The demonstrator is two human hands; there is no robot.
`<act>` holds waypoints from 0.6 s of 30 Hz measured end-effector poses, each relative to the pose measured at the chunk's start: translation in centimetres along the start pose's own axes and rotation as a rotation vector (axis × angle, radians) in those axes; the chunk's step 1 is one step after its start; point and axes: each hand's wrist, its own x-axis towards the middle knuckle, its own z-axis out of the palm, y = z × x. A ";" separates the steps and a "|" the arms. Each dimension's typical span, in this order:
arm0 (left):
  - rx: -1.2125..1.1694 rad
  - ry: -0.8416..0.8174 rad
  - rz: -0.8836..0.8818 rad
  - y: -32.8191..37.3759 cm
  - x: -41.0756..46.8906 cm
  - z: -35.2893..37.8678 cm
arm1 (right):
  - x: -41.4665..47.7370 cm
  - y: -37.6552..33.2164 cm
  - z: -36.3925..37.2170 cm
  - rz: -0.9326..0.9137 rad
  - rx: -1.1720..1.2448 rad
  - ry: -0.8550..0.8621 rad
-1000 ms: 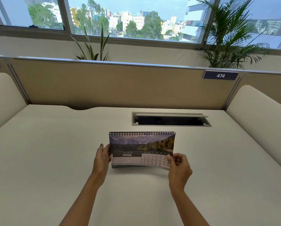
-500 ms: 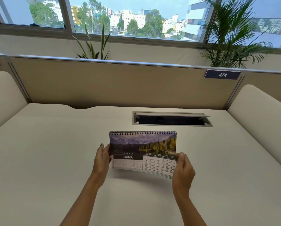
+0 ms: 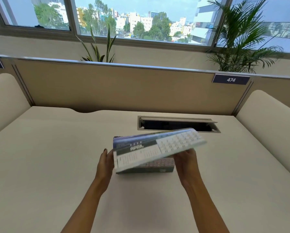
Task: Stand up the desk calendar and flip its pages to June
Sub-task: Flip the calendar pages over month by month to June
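Observation:
The spiral-bound desk calendar stands upright on the white desk, its grey base and a strip of the page beneath showing. Its APRIL page is lifted up and away from the stand, blurred by motion, with the date grid at its right end. My right hand is under the page's right edge and holds it up. Against the calendar's left edge rests my left hand, its thumb at the side, steadying the stand.
An open cable slot with a raised flap lies in the desk just behind the calendar. A beige partition with a label reading 474 closes the back. Cream side screens stand left and right. Plants sit behind the partition.
My right hand has raised the APRIL page from flat against the stand to nearly horizontal, swinging it up towards the spiral. My left hand stayed at the calendar's left edge.

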 end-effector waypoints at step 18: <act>-0.020 -0.043 -0.077 -1.2 1.8 -1.0 | 3.7 2.0 0.6 -0.492 -1.227 -0.067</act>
